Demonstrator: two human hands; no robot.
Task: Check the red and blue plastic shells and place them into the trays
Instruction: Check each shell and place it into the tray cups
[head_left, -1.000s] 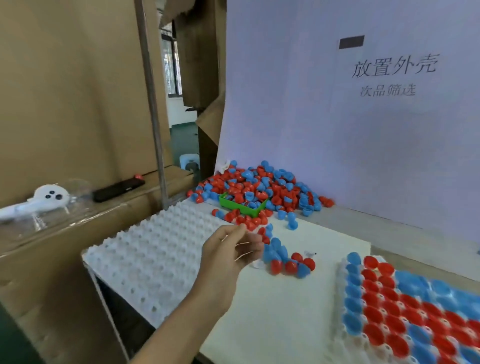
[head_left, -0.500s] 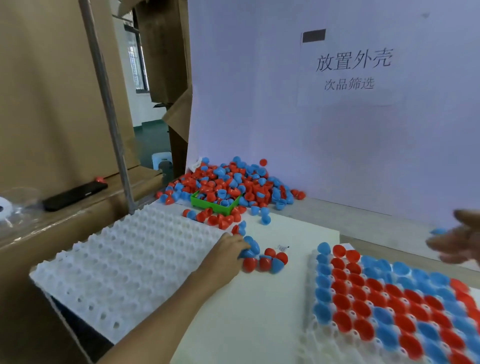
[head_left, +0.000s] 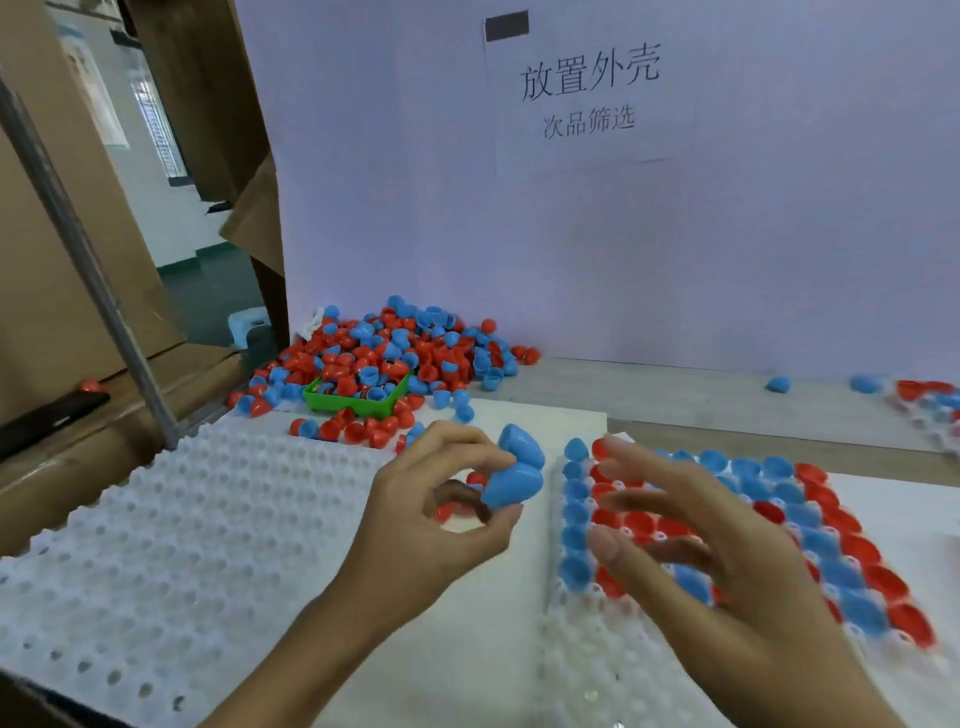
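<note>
Here, head view only. Left hand is holding two blue shells up off the white board, pinching them between the fingertips and thumb; the two shells are sitting one against the other, rounded sides out. A few red shells are showing under and behind that hand, partly hidden, on the board.

Right hand is hovering just above the filled tray, fingers spread and relaxed, gripping nothing; its fingertips are pointing toward the left hand and the held shells, close but not touching them. The hand is slightly blurred.

The filled tray is lying on the right of the board, its pockets carrying red and blue shells in diagonal stripes; its near rows are showing bare white pockets. An empty white tray is lying on the left, overhanging the board's left edge.

Behind, a loose pile of red and blue shells is sitting against the white backdrop, spilling round and into a small green bin. A row of stray shells is lying between the bin and the hands. Another partly filled tray is showing at the far right edge, with two lone blue shells near it on the tabletop. A printed sign is hanging on the backdrop.
</note>
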